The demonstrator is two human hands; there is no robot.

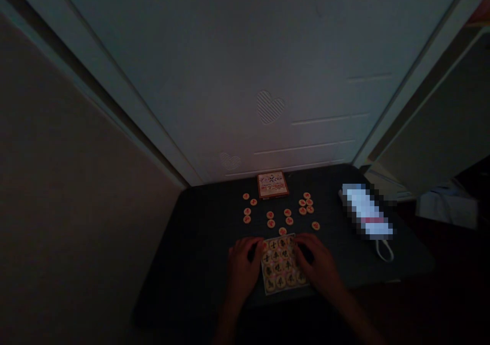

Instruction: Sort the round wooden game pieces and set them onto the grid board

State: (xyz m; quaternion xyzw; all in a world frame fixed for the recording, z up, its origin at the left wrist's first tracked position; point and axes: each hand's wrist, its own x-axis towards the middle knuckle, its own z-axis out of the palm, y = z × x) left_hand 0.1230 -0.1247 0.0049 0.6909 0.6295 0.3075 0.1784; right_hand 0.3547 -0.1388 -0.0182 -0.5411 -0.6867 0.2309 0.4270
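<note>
A square tray (265, 278) holding rows of round pieces with black characters lies near the front of the dark table. My left hand (244, 264) grips its left edge, fingers curled at the upper left corner. At the upper right corner my right hand (316, 258) holds the other side, its thumb and fingers covering some pieces. Just beyond the tray lies a round piece with a red mark (282, 231). Several more red-marked pieces (287, 213) are scattered behind it, some in pairs, with a cluster (307, 202) at the right.
A small red-bordered box (272, 184) lies at the back of the dark table (199, 243). On the right is a bright, blurred-out phone-like object (365, 212) with a white loop (385, 250). A pale panel with hearts (214, 79) rises behind the table.
</note>
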